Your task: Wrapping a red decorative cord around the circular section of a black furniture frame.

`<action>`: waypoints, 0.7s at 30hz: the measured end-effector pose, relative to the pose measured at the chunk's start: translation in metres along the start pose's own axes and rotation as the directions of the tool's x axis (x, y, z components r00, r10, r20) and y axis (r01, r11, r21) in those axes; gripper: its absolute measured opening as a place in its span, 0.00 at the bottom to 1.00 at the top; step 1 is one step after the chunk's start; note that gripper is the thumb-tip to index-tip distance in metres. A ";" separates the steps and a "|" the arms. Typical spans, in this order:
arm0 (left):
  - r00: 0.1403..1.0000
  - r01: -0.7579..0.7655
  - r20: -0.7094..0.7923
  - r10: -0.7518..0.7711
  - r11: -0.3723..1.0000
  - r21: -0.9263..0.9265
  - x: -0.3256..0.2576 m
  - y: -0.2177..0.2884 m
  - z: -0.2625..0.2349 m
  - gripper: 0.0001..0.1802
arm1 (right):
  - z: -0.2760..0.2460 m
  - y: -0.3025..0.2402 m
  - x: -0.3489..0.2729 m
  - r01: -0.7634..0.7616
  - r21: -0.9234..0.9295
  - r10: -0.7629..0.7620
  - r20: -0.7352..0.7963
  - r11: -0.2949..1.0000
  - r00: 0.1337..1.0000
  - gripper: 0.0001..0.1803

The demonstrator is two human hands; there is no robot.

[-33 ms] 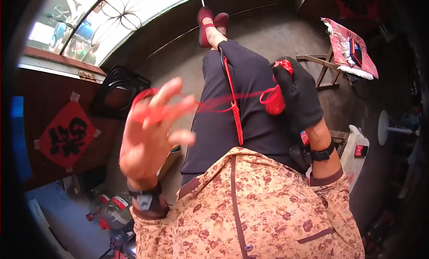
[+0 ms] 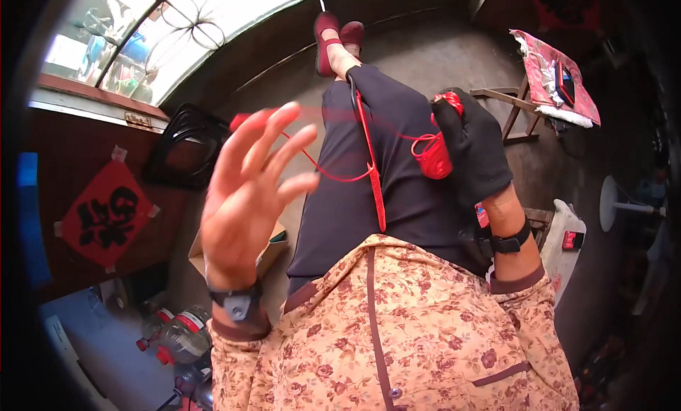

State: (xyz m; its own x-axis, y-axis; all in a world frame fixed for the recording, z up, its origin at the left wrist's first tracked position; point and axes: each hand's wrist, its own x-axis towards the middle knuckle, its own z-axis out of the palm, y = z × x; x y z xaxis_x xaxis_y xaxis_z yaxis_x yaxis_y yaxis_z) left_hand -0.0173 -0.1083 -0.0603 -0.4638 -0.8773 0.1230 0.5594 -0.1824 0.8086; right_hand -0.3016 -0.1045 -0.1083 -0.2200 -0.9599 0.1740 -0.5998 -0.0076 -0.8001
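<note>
My left hand [image 2: 248, 191] is raised on the left, slightly blurred, its fingers stretched apart. Thin red cord [image 2: 333, 177] passes behind these fingers, with a blurred red patch beside the index finger. My right hand [image 2: 472, 145], in a black fingerless glove, is closed round a red cord bundle [image 2: 434, 159]. Loops hang below its fingers, and more cord shows on top. Between the hands, over my dark trousers, lies a narrow red cord-covered strip [image 2: 377, 198] with a black curved part [image 2: 354, 90] at its far end. The slack cord reaches this strip.
At the far right stands a stool with a pink cushion [image 2: 550, 63] and a phone [image 2: 565, 82]. A cardboard box [image 2: 273, 251] is below my left hand. Clear plastic bottles [image 2: 186, 336] stand at the lower left, a black plastic item [image 2: 186, 145] by the window wall.
My left hand has moved slightly up and right, its fingers still apart. The cord between my hands now sags toward the strip. My right hand has barely moved.
</note>
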 end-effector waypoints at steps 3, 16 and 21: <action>0.951 0.281 -0.188 -0.245 0.939 0.200 0.030 -0.054 -0.020 0.25 | 0.029 0.004 0.003 0.000 -0.014 0.001 0.073 1.000 0.997 0.18; 0.894 0.288 -0.345 -0.286 0.956 -0.044 0.013 -0.034 -0.027 0.19 | 0.028 -0.014 -0.004 0.252 0.075 -0.256 0.056 0.965 0.965 0.40; 0.963 -0.220 0.107 0.248 0.951 -0.218 -0.027 0.041 0.024 0.12 | 0.039 -0.063 -0.010 0.720 -0.039 -0.683 0.284 0.693 0.673 0.30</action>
State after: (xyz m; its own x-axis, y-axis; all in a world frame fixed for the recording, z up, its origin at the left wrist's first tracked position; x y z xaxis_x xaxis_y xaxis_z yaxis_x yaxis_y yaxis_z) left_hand 0.0014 -0.0810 -0.0169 -0.3819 -0.8423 0.3804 0.7840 -0.0772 0.6160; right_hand -0.2314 -0.1053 -0.0817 0.4797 -0.7205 0.5007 -0.6043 -0.6851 -0.4068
